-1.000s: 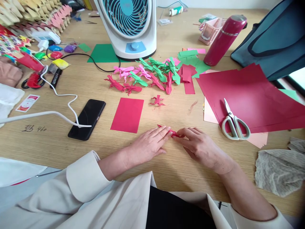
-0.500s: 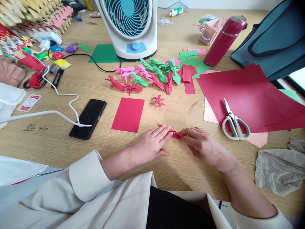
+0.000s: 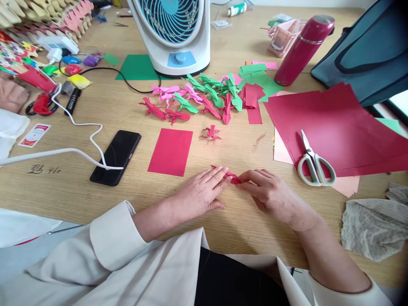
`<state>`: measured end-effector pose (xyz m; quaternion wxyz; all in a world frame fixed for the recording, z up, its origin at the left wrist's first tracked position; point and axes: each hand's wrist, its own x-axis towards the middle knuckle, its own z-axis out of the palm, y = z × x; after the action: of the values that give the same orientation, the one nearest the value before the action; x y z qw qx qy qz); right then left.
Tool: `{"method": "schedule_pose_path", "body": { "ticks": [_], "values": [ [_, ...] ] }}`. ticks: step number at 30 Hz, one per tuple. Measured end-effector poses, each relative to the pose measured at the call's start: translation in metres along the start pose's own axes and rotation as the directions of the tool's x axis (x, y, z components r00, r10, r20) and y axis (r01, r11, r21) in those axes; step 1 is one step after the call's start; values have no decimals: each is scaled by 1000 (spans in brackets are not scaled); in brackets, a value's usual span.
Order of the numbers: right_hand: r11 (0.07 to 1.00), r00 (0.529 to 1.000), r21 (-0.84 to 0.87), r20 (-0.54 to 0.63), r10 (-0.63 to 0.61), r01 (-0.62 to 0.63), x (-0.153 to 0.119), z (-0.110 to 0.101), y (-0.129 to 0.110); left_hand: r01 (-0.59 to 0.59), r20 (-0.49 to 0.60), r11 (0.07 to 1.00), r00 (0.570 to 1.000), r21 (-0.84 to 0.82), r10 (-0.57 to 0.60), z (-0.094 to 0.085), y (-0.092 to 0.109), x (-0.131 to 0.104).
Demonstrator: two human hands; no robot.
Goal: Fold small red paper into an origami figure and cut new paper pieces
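Observation:
A small folded red paper piece (image 3: 233, 179) lies on the wooden table in front of me, partly hidden under my fingers. My left hand (image 3: 202, 191) rests flat across it, pressing it to the table with fingers stretched out. The fingers of my right hand (image 3: 270, 193) pinch its right end. Just beyond is a small red folded figure (image 3: 211, 132), and to its left a flat red paper rectangle (image 3: 170, 151). Farther back lies a pile of green, pink and red folded figures (image 3: 208, 93).
Scissors (image 3: 315, 163) lie on large red sheets (image 3: 325, 123) at the right. A black phone (image 3: 116, 157) with a white cable is at the left. A fan (image 3: 181, 55), a red flask (image 3: 302, 51) and a blue bag (image 3: 363, 55) stand behind. Another person's hand (image 3: 12, 91) shows at the far left.
The camera view has shifted slightly. Both hands keep nearly the same place and pose on the folded red paper.

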<state>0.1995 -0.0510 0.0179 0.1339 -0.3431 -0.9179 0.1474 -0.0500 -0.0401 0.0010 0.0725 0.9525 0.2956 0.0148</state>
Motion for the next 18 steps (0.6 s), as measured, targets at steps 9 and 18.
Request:
{"method": "schedule_pose_path", "body": {
  "ticks": [9, 18],
  "values": [
    [943, 976, 298, -109, 187, -147, -4, -2, 14, 4, -19, 998, 1000, 58, -3, -4, 6, 1],
    [928, 968, 335, -125, 217, -165, -1, -1, 14, 22, 3, 997, 1000, 70, -23, -7, 12, 5]
  ]
}}
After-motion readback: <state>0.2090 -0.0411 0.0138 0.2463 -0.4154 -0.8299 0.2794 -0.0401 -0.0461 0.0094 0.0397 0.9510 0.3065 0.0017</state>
